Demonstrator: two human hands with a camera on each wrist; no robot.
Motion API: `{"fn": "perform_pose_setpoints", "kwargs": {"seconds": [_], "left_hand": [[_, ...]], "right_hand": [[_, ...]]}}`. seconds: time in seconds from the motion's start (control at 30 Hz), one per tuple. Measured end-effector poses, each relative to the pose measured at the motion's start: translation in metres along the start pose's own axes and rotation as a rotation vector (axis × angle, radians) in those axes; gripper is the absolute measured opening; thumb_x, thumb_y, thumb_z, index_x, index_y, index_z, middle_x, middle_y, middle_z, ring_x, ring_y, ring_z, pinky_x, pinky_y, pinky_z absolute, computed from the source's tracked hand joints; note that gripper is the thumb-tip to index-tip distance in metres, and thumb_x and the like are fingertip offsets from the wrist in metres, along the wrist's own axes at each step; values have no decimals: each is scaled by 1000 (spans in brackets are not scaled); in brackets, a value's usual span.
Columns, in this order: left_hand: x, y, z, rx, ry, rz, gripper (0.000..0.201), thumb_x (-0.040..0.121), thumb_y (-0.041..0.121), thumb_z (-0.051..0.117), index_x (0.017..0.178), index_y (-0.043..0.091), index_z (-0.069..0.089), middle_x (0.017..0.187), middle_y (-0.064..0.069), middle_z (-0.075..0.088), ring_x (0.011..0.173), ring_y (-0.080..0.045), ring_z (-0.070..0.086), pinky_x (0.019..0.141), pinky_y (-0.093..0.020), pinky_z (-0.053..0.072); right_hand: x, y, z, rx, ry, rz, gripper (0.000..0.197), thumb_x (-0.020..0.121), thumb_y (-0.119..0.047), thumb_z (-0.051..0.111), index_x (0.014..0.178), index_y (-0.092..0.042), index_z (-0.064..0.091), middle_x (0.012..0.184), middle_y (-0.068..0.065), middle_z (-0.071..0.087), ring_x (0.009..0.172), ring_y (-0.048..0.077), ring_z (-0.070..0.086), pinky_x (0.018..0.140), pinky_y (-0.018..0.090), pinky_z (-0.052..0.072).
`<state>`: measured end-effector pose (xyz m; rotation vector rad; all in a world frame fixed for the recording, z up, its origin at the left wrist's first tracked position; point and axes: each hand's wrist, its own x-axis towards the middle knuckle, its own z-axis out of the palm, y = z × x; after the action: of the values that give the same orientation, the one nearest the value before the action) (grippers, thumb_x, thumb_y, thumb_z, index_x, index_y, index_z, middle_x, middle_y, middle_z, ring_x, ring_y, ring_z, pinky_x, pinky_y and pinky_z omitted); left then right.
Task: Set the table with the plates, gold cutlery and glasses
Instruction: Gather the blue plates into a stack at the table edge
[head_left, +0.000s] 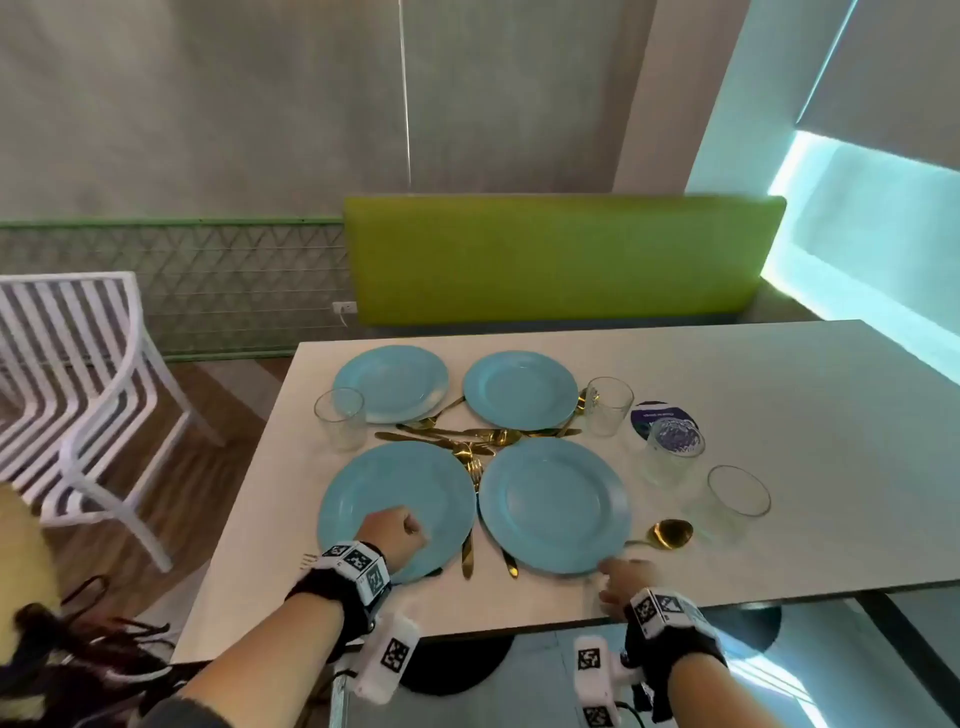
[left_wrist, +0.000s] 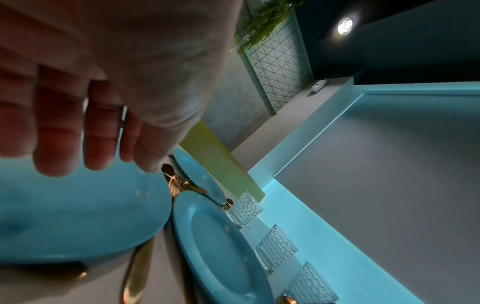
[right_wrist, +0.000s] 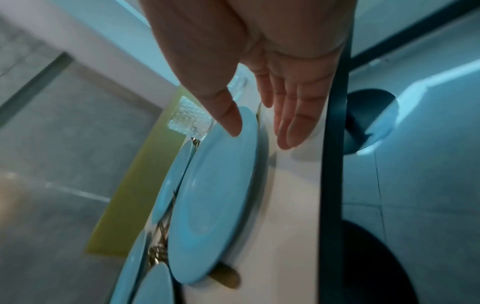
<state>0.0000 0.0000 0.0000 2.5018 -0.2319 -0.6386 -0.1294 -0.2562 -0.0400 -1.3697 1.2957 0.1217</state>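
Observation:
Four blue plates lie on the white table (head_left: 810, 415): two far ones (head_left: 392, 382) (head_left: 519, 389), a near-left plate (head_left: 395, 478) (left_wrist: 78, 216) and a near-right plate (head_left: 553, 504) (right_wrist: 215, 205). Gold cutlery (head_left: 467, 439) is piled between them, and a gold spoon (head_left: 670, 534) lies right of the near-right plate. My left hand (head_left: 400, 530) (left_wrist: 78, 144) hovers over the near-left plate with its fingers curled, holding nothing. My right hand (head_left: 623, 577) (right_wrist: 259, 133) is flat at the near-right plate's front rim, thumb over the rim, fingers (right_wrist: 291, 131) along the table.
One glass (head_left: 340, 418) stands left of the plates and three glasses (head_left: 608, 405) (head_left: 672, 452) (head_left: 737, 499) stand to the right, near a purple coaster (head_left: 644, 415). A white chair (head_left: 78, 364) is at the left and a green bench (head_left: 561, 260) runs behind the table.

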Motion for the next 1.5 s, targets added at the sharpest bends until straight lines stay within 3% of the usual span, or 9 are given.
{"fn": "perform_pose_setpoints", "kwargs": {"seconds": [0.13, 0.37, 0.57, 0.73, 0.87, 1.0, 1.27, 1.33, 1.5], "left_hand": [[10, -8, -6, -28, 24, -48, 8, 86, 22, 63, 91, 17, 58, 113, -7, 67, 107, -22, 60, 85, -23, 43], [38, -15, -18, 16, 73, -122, 31, 87, 23, 61, 114, 8, 61, 122, -8, 63, 115, -24, 57, 93, -25, 42], [64, -31, -41, 162, 70, -242, 52, 87, 31, 58, 131, 8, 45, 138, -14, 48, 129, -30, 45, 106, -33, 37], [81, -56, -46, 245, 88, -381, 56, 92, 33, 51, 136, 3, 33, 142, -16, 36, 134, -31, 35, 111, -36, 30], [95, -67, -49, 176, 36, -414, 56, 91, 27, 54, 134, -3, 33, 140, -21, 38, 132, -34, 40, 107, -38, 36], [104, -72, -58, 60, -38, -422, 66, 86, 28, 62, 136, -4, 31, 141, -21, 44, 129, -34, 46, 102, -35, 40], [108, -63, -91, -189, -311, -106, 41, 90, 29, 59, 125, 8, 56, 121, -17, 64, 103, -31, 65, 84, -41, 56], [106, -54, -104, -267, -352, -46, 33, 93, 22, 55, 123, 9, 53, 119, -18, 64, 96, -31, 65, 75, -42, 57], [106, -31, -138, -266, -355, 160, 39, 90, 21, 58, 128, 14, 50, 125, -12, 62, 109, -30, 63, 95, -49, 51]], "right_hand": [[20, 0, 4, 166, -55, 44, 35, 92, -7, 46, 123, 9, 47, 60, 12, 43, 41, 19, 40, 41, 26, 38], [31, -2, 14, 329, -21, 108, 17, 91, -20, 55, 94, -3, 54, 68, 12, 50, 48, 17, 43, 33, 18, 43], [3, -21, 17, 401, -21, -33, 15, 98, -24, 46, 102, -9, 48, 73, 9, 53, 59, 19, 49, 34, 21, 47], [-24, -30, 6, 398, 39, -155, 16, 100, -22, 40, 112, -12, 45, 85, 9, 56, 70, 23, 55, 56, 36, 49], [-30, -30, -4, 381, 149, -230, 19, 101, -26, 38, 111, -12, 46, 106, 14, 52, 91, 31, 52, 62, 33, 46], [-25, -30, -2, 354, 231, -274, 23, 100, -28, 37, 107, -11, 51, 100, 16, 55, 84, 30, 52, 61, 31, 44], [-21, -40, 25, 300, 345, -343, 34, 99, -31, 40, 73, -13, 53, 104, 30, 58, 82, 28, 51, 74, 37, 39], [-23, -45, 32, 341, 347, -340, 34, 98, -33, 41, 78, -11, 58, 105, 28, 59, 82, 29, 52, 76, 38, 41], [-44, -71, 46, 483, 287, -352, 27, 100, -29, 40, 110, -8, 54, 98, 14, 56, 69, 25, 52, 64, 29, 43]]}}
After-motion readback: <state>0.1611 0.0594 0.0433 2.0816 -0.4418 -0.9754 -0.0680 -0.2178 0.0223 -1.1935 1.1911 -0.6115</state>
